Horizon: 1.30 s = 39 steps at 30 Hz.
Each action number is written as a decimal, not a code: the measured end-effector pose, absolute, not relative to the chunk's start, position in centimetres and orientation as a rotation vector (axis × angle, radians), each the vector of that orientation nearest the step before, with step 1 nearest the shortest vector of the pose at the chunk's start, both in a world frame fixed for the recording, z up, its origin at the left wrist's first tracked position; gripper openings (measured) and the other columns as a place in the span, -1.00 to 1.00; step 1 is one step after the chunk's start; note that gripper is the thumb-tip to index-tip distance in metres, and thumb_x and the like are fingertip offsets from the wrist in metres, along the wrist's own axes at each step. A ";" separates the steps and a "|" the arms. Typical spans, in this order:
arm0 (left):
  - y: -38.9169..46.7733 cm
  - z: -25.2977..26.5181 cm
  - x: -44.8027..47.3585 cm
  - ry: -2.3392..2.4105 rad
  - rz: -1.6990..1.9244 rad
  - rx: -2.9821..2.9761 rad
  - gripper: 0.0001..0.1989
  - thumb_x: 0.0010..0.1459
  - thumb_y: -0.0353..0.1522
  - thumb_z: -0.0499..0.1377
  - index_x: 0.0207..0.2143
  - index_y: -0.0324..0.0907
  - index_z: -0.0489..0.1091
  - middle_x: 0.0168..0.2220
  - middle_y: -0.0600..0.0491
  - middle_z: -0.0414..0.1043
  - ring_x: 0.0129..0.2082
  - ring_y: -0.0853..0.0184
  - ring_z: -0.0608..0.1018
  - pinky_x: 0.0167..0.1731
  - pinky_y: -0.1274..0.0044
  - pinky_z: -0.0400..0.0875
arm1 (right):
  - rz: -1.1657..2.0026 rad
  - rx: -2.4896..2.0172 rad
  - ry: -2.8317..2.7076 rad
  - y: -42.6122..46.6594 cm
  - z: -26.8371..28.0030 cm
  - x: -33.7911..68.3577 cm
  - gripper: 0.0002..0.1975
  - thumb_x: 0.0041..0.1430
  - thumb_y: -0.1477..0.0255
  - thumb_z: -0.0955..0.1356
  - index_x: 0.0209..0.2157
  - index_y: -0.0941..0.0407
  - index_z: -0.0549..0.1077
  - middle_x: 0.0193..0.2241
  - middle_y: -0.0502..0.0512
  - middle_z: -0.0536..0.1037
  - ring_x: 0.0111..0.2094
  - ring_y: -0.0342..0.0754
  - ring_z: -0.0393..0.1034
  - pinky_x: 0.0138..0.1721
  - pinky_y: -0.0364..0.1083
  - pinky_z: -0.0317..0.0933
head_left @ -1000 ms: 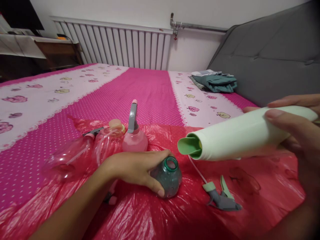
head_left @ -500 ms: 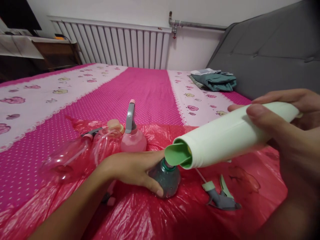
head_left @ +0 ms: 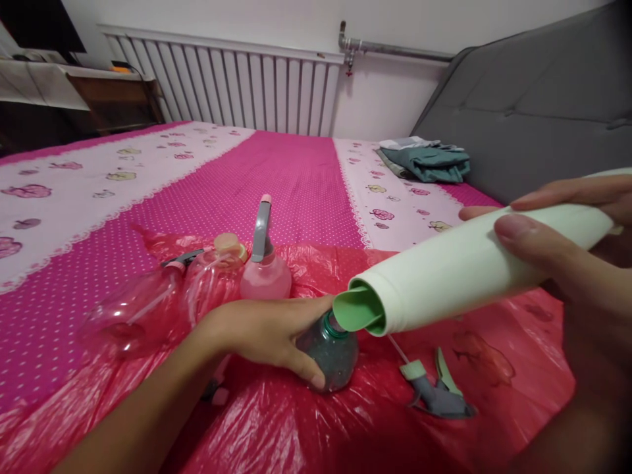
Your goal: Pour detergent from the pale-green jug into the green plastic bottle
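My left hand [head_left: 276, 332] is wrapped round a small, round, clear green spray bottle [head_left: 336, 359] standing on red plastic sheeting; its threaded neck is uncapped. Tilted low over that neck is a pale green detergent-like bottle [head_left: 459, 270] with a green pouring spout [head_left: 358, 309], gripped by my right hand [head_left: 567, 243]. Whether liquid flows from the spout cannot be made out. A grey and pale green spray head [head_left: 437, 392] with a thin tube lies on the sheeting, right of the spray bottle.
Beyond my left hand a round pink spray bottle [head_left: 266, 276] stands upright. Clear bottles [head_left: 143, 309] lie to its left. Red plastic sheeting [head_left: 286, 428] covers the near part of the bed [head_left: 296, 178]. Folded clothes [head_left: 429, 161] rest beside the grey headboard [head_left: 533, 99].
The pale green bottle and my right hand have shifted slightly right, drawing the spout back a little from the spray bottle's neck. My left hand keeps its hold.
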<state>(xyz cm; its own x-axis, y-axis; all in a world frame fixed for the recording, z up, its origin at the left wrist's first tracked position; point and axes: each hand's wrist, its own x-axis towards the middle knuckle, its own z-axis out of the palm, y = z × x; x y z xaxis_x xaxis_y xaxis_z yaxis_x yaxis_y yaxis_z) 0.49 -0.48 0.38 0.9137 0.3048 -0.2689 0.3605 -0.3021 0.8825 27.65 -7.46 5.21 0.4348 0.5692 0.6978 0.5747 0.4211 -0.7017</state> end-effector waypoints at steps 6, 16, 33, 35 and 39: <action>-0.5 0.5 0.5 0.497 -0.100 1.907 -0.14 0.07 -0.27 0.39 0.36 -0.12 0.10 0.16 -0.09 0.44 0.04 0.09 0.53 -0.04 0.43 0.43 | 0.032 -1.210 -1.220 -7.6 5.6 27.2 -0.48 -0.11 0.05 0.55 -0.21 0.12 0.58 -0.30 0.07 0.43 -0.29 -0.14 0.45 -0.46 -0.27 0.26; -0.5 0.2 0.5 0.500 -0.067 1.965 -0.10 0.07 -0.23 0.41 0.38 -0.10 0.07 0.09 -0.04 0.48 -0.01 0.11 0.55 -0.05 0.43 0.41 | -0.065 -1.163 -1.312 -8.1 5.7 27.1 -0.61 -0.01 0.18 0.54 -0.18 0.09 0.57 -0.19 -0.03 0.45 -0.26 -0.36 0.34 -0.43 -0.34 0.20; -0.3 0.0 0.5 0.465 -0.053 1.917 -0.11 0.07 -0.28 0.42 0.38 -0.07 0.09 0.17 -0.04 0.45 0.08 0.08 0.52 -0.01 0.42 0.42 | -0.053 -1.149 -1.330 -8.2 6.2 26.9 -0.53 -0.05 0.09 0.55 -0.18 0.10 0.55 -0.23 0.03 0.45 -0.24 -0.16 0.45 -0.33 -0.17 0.26; -0.3 0.0 0.5 0.476 -0.063 1.915 -0.14 0.07 -0.28 0.42 0.36 -0.06 0.12 0.17 -0.03 0.44 0.08 0.09 0.52 -0.02 0.43 0.42 | -0.063 -1.158 -1.324 -8.2 6.1 27.0 -0.53 -0.06 0.11 0.55 -0.18 0.11 0.56 -0.24 0.02 0.46 -0.24 -0.18 0.45 -0.33 -0.18 0.27; -0.4 0.2 0.5 0.475 -0.040 1.950 -0.29 0.08 -0.24 0.41 0.23 -0.10 0.25 0.15 -0.03 0.46 0.02 0.13 0.54 -0.06 0.45 0.42 | -0.029 -1.145 -1.322 -8.1 5.9 27.1 -0.55 -0.05 0.10 0.54 -0.20 0.09 0.56 -0.23 0.03 0.46 -0.24 -0.11 0.46 -0.33 -0.13 0.29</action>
